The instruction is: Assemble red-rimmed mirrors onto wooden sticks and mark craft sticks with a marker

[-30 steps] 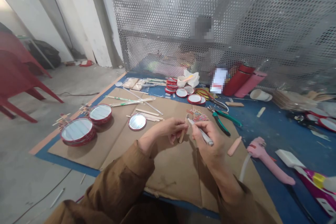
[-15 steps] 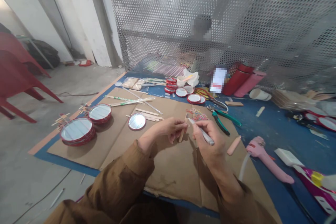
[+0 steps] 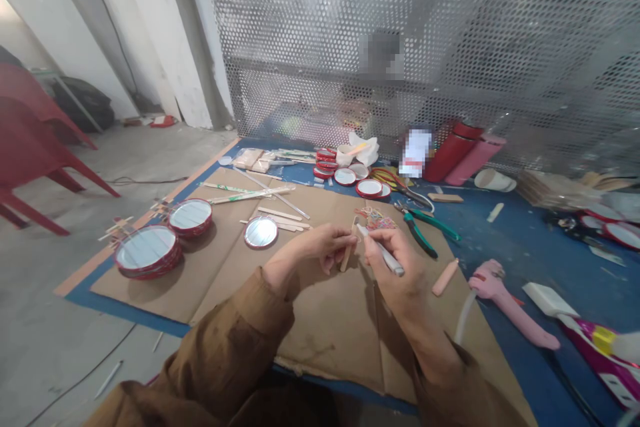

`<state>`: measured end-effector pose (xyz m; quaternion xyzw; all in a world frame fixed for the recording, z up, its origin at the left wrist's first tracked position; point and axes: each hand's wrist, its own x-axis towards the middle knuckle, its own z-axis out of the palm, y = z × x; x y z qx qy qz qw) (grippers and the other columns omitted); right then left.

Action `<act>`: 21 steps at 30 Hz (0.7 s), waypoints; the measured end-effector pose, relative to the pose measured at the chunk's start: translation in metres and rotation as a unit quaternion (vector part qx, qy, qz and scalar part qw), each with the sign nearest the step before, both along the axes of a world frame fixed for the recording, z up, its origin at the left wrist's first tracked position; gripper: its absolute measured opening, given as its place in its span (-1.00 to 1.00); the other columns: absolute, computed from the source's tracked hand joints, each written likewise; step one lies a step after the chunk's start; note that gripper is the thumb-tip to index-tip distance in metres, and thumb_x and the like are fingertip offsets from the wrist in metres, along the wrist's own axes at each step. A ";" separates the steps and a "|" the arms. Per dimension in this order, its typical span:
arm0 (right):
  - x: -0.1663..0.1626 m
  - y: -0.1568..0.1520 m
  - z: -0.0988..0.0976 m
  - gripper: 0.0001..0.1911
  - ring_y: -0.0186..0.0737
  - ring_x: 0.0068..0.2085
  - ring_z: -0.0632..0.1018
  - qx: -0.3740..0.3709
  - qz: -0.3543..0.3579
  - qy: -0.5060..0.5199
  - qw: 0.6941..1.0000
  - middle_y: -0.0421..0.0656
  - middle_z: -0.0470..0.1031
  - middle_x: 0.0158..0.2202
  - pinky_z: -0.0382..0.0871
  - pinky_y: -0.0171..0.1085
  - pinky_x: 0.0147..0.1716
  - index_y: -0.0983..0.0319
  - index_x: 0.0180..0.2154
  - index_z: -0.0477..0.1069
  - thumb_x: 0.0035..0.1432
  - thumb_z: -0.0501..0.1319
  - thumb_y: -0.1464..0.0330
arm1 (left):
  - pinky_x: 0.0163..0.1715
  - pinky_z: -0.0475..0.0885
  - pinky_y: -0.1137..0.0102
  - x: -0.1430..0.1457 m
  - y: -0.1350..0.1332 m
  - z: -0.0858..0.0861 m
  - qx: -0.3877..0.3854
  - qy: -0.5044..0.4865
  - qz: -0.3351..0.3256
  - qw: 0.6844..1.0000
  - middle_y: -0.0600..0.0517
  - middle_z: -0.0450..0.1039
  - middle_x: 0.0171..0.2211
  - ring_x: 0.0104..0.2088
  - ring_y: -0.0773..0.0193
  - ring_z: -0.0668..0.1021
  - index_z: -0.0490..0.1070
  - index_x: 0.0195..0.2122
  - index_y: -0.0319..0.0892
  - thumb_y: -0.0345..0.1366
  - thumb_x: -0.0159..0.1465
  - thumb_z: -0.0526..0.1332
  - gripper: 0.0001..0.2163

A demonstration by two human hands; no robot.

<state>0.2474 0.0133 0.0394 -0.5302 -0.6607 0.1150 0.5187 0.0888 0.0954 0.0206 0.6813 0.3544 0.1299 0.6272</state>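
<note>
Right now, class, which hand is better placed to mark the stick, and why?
Right, most likely. The right hand already grips the pen, with its tip close to the top of the stick. The left hand is busy holding that stick tilted above the cardboard.

Head-worn view, forward-down, seemingly close above the work surface [image 3: 500, 240]

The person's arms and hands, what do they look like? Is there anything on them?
The left brown fabric sleeve and the right brown fabric sleeve are long, loose and creased, and they end at the wrists. The left hand and the right hand are bare: no gloves, and no ring or watch shows.
</note>
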 end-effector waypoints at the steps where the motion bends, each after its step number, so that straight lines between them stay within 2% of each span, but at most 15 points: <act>1: 0.000 0.000 0.000 -0.84 -0.29 -0.51 0.54 -0.001 0.003 0.002 1.000 -0.23 0.52 -0.50 0.40 -0.33 -0.52 0.18 -0.29 0.43 0.26 0.22 0.22 | -0.66 0.30 0.46 0.000 0.000 0.000 -0.001 0.000 0.000 1.000 0.18 0.25 -0.64 -0.72 0.40 0.39 0.23 -0.38 -0.15 -0.05 0.40 0.07 -0.70; 21: -0.002 -0.001 0.003 -0.86 -0.28 -0.51 0.55 0.006 0.011 -0.003 1.000 -0.21 0.54 -0.48 0.40 -0.33 -0.52 0.16 -0.30 0.42 0.26 0.21 0.24 | -0.64 0.32 0.44 -0.001 0.000 -0.003 0.004 -0.002 0.004 1.000 0.16 0.28 -0.63 -0.69 0.38 0.40 0.27 -0.35 -0.16 -0.06 0.40 0.07 -0.72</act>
